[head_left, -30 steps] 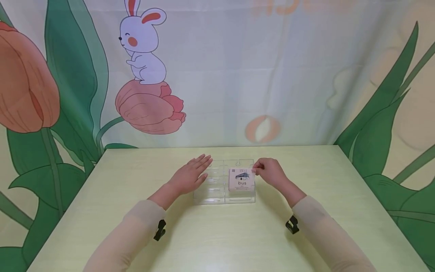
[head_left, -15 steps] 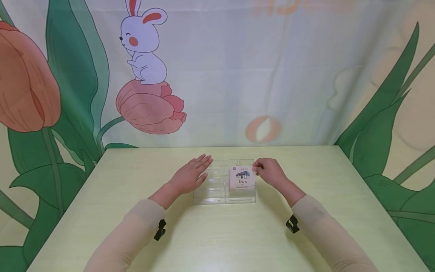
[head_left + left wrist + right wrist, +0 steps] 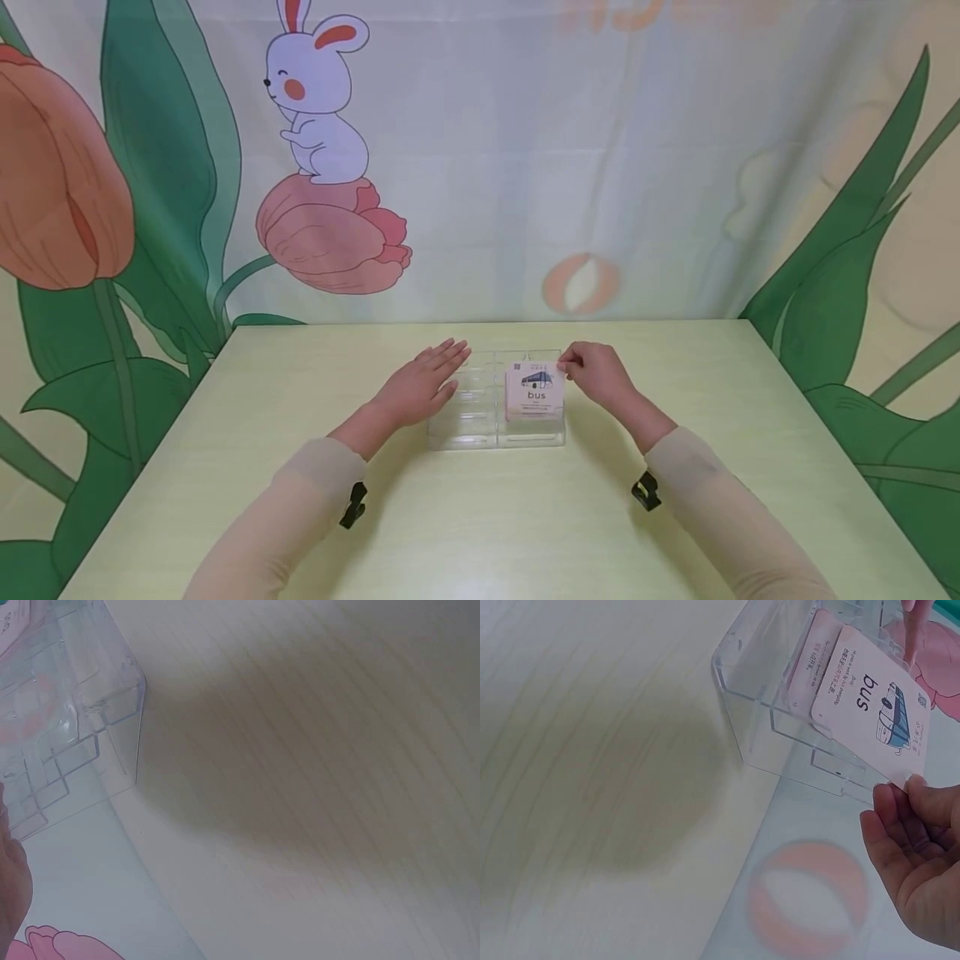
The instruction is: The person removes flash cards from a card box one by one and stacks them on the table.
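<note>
A clear plastic tiered rack (image 3: 459, 429) with two columns stands on the table. My right hand (image 3: 597, 375) pinches the upper right corner of a pink flashcard (image 3: 535, 398) printed with a bus, between thumb and index finger. In the right wrist view the flashcard leans in the rack's right column, and a second pink card (image 3: 808, 675) sits just behind its lower edge. My left hand (image 3: 418, 389) lies over the left side of the rack, fingers straight and pointing up and right. Only the edge of that hand shows in the left wrist view.
The pale wooden table (image 3: 480, 525) extends around the rack. A printed curtain (image 3: 480, 167) with a rabbit and tulips hangs behind its back edge. A black strap piece (image 3: 353, 505) shows below the left cuff, another (image 3: 646, 492) below the right.
The bus flashcard has risen slightly in the right column, with my right hand gripping its corner and moving up a little. My left hand has stayed in place.
</note>
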